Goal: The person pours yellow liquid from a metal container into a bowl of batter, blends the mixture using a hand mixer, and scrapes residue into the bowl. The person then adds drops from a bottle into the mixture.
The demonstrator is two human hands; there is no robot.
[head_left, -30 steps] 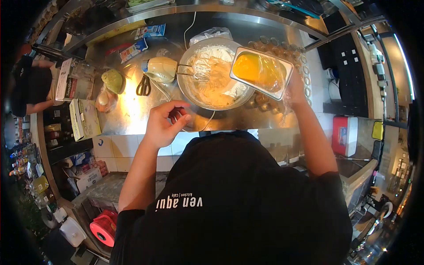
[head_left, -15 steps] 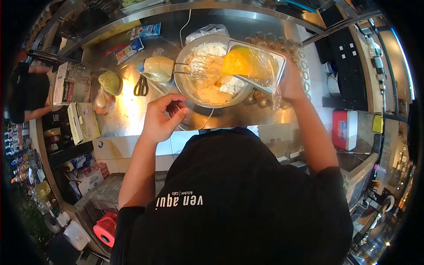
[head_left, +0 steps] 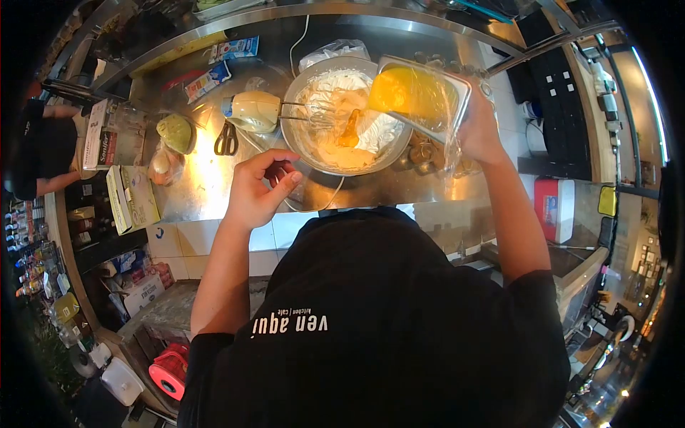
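Observation:
My right hand [head_left: 478,128] grips the far end of a metal container [head_left: 462,107] that is tilted over the right rim of a big bowl [head_left: 291,141]. Yellow liquid [head_left: 403,91] lies at its lower end, and clear plastic wrap [head_left: 451,143] hangs off it. In the bowl, pale batter and white cream [head_left: 378,132] carry an orange-yellow patch [head_left: 351,130]. My left hand [head_left: 265,187] hovers by the bowl's lower left edge, fingers curled but apart, holding nothing. A cream hand mixer [head_left: 255,113] lies left of the bowl, its beaters [head_left: 307,114] over the batter.
Small glass jars [head_left: 424,153] stand right of the bowl, partly behind the container. Scissors [head_left: 227,139], a bagged item [head_left: 165,165], a green round item [head_left: 175,134], packets [head_left: 208,80] and boxes [head_left: 133,198] lie left. Another person [head_left: 53,150] stands at the far left.
The container swung left and tipped over the bowl, then moved back slightly right. An orange-yellow patch has appeared on the batter. My left hand has barely moved.

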